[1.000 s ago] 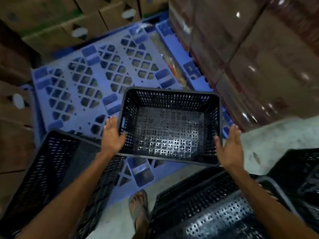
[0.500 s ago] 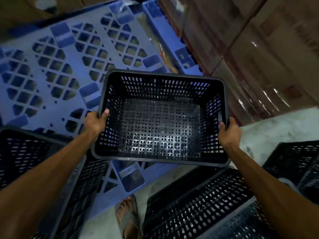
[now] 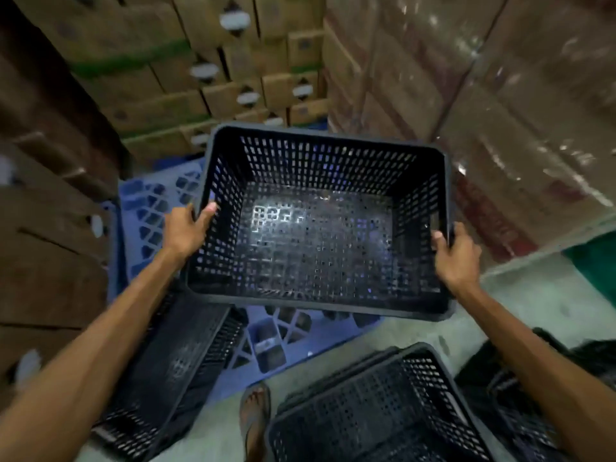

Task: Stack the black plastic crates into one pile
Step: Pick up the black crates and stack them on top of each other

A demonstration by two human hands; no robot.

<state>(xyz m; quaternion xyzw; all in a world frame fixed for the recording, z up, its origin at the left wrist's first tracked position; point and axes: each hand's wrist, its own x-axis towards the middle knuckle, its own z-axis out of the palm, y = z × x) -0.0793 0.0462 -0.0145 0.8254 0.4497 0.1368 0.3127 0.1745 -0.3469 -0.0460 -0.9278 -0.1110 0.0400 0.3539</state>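
I hold an empty black perforated crate (image 3: 320,228) in the air in front of me, open side up. My left hand (image 3: 188,230) grips its left rim and my right hand (image 3: 455,258) grips its right rim. Below it on the left, another black crate (image 3: 173,365) lies partly on the blue pallet. A further black crate (image 3: 376,415) sits on the floor at the lower right. More black crates (image 3: 540,395) lie blurred at the far right.
A blue plastic pallet (image 3: 146,211) lies on the concrete floor beneath the held crate. Stacked cardboard boxes (image 3: 213,78) stand behind and to the left. Shrink-wrapped boxes (image 3: 483,95) rise at the right. My sandalled foot (image 3: 255,418) is at the bottom centre.
Both hands closed on the crate's side rims and lifted it off the pallet, up toward me. The view tilted upward, showing the box stacks behind.
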